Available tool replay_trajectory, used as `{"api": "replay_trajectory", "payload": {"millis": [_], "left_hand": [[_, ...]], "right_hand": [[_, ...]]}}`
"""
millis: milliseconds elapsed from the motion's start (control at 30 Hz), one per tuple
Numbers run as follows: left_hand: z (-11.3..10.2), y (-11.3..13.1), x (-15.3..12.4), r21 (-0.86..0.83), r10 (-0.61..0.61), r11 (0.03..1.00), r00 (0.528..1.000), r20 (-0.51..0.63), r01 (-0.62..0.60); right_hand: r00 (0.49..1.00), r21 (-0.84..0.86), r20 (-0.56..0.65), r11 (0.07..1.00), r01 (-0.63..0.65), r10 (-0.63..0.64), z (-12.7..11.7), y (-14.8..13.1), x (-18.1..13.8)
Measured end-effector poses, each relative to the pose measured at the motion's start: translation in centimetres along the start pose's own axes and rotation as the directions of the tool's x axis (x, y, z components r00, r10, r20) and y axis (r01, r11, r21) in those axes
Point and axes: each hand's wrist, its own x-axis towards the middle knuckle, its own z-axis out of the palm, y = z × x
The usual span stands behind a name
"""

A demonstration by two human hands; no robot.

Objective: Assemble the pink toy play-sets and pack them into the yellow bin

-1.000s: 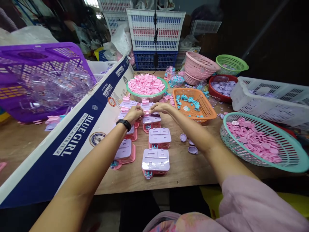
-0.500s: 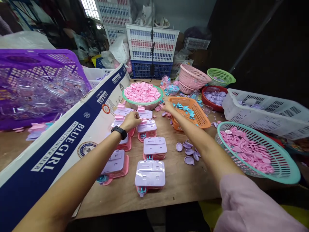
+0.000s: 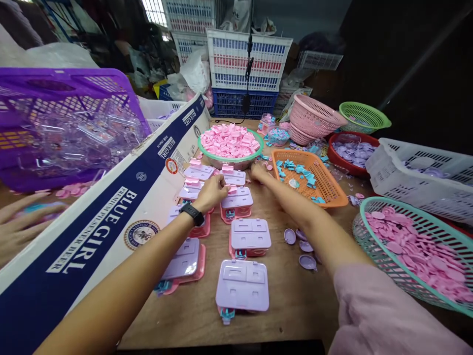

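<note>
Two rows of small pink boxes with lilac lids (image 3: pixel 242 284) run up the middle of the table. My left hand (image 3: pixel 212 193), with a black band on its wrist, reaches over them, thumb and fingers pinched on a pink plastic piece (image 3: pixel 231 189) at a lid in the right row. Similar pink pieces stand on several farther lids. My right hand (image 3: pixel 259 172) is closed and low, beside the green-rimmed bowl (image 3: pixel 263 143) heaped with pink pieces; its fingertips are hidden. Several lilac oval parts (image 3: pixel 307 262) lie below my right forearm.
A printed cardboard panel (image 3: pixel 111 217) slants along the left. Beyond it are another person's hand (image 3: pixel 25 222) and a purple basket (image 3: pixel 74 74). On the right stand an orange basket (image 3: pixel 332 190) with blue parts, a teal basket (image 3: pixel 388 261) and a white crate (image 3: pixel 424 185).
The view has shifted, so the scene sits farther right. My right hand has drawn slightly nearer to me by the bowl. Another person's hand has appeared at the left.
</note>
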Motion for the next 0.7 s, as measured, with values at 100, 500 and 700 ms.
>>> {"api": "replay_trajectory", "payload": {"millis": [100,500,700], "left_hand": [[0.2,0.0,-0.2,0.030,-0.005,1.000,1.000,-0.027,0.006],[-0.1,3.8,-3.5,0.104,0.069,0.993,0.978,-0.198,-0.049],[1.5,6.9,-7.6,-0.498,0.097,0.862,0.995,-0.013,-0.090]], "right_hand": [[1.000,-0.014,0.005,0.999,-0.031,0.031,0.1,-0.6,-2.2],[0.885,0.272,-0.346,0.869,0.413,-0.312,-8.1,1.7,-13.3],[0.728,0.434,-0.399,0.584,0.686,-0.558,-8.9,-1.0,-21.6]]}}
